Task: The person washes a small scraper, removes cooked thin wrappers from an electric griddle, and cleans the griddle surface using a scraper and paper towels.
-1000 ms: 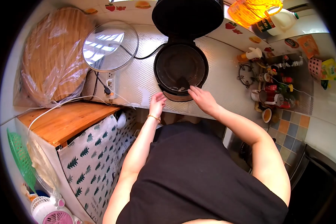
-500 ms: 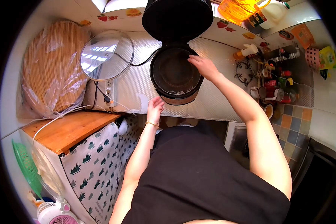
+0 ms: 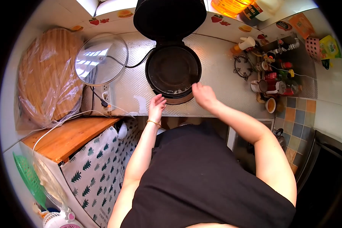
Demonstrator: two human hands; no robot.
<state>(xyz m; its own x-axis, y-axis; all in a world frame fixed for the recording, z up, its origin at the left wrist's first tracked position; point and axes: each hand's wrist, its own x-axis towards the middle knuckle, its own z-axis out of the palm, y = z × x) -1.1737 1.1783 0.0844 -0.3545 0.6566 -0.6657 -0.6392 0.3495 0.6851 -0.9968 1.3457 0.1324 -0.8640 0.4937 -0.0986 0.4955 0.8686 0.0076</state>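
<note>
A round black electric griddle stands on the counter with its lid raised at the back. Pale crumbs or flakes lie along the front of its dark plate. My right hand is at the griddle's front right rim, fingers curled together; whatever is in them, if anything, is hidden. Close to the front left edge, my left hand holds nothing, its fingers loosely bent and apart. A bracelet circles the left wrist. Left of the griddle, a clear glass lid leans over the black power cord.
A plastic-wrapped round wooden board leans at the left wall. A power strip with a plug sits near the glass lid. On the right are a burner grate, several jars, and a small bowl. Bottles stand on the sill.
My right hand has come from the griddle's right rim toward me to its front right, and its fingers have curled in. The left hand stays near the front edge. The view has shifted slightly.
</note>
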